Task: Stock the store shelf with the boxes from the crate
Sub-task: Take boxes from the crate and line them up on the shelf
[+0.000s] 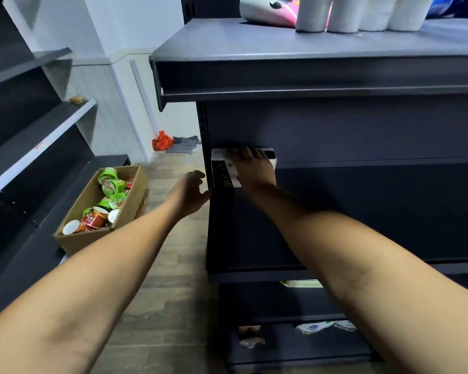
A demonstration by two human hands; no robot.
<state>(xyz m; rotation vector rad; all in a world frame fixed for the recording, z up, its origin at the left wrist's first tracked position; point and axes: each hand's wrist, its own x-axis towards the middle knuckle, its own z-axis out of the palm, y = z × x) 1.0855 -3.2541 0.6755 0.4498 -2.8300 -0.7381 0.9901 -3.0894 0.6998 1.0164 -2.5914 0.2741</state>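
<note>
A black and white box (223, 171) with gold lettering lies at the far left end of the dark middle shelf (362, 211), deep under the shelf above. My right hand (253, 166) lies on top of the box, fingers spread over its far edge. My left hand (189, 191) hovers just left of the shelf's end with its fingers loosely curled, holding nothing and not touching the box. No crate of boxes is in view.
A cardboard box (73, 238) with several green and red cups sits on the wooden floor at left. The upper shelf (281, 47) carries white rolls (362, 12). Dark empty shelving (38, 136) runs along the left. A red bag (162, 141) lies by the wall.
</note>
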